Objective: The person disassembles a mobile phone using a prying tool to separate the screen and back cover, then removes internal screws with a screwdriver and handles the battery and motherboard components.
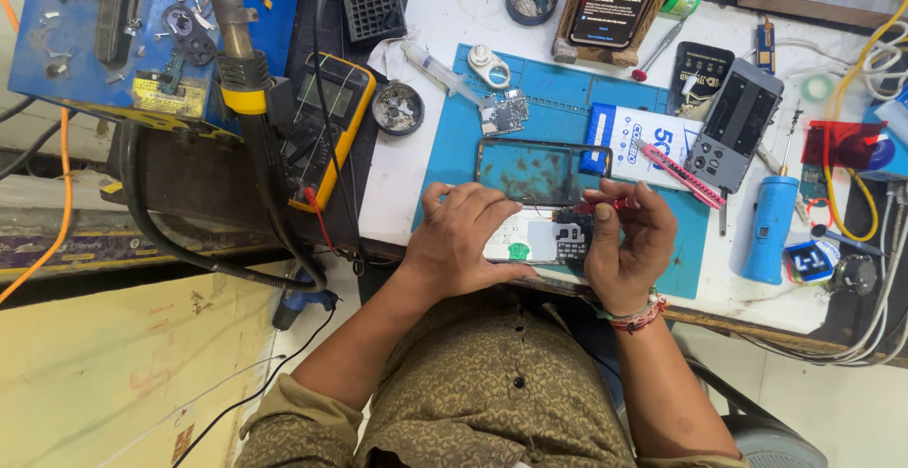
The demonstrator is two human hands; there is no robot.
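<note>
An opened phone (541, 238) lies on the blue work mat (567, 90) at the table's near edge. My left hand (465, 239) rests on its left end and holds it down. My right hand (626, 241) pinches a small red-handled tool (610, 206) whose tip points at the phone's dark upper part. Just beyond the phone lies a phone frame with a dark glass panel (541, 171). A small circuit board (504, 113) sits farther back on the mat.
A yellow multimeter (326, 128) and a hot-air gun (241, 52) stand at the left. A blue electric screwdriver (768, 227), a pink cutter (683, 175), a grey fixture (733, 123), two round parts dishes (397, 107) and cables crowd the right and back.
</note>
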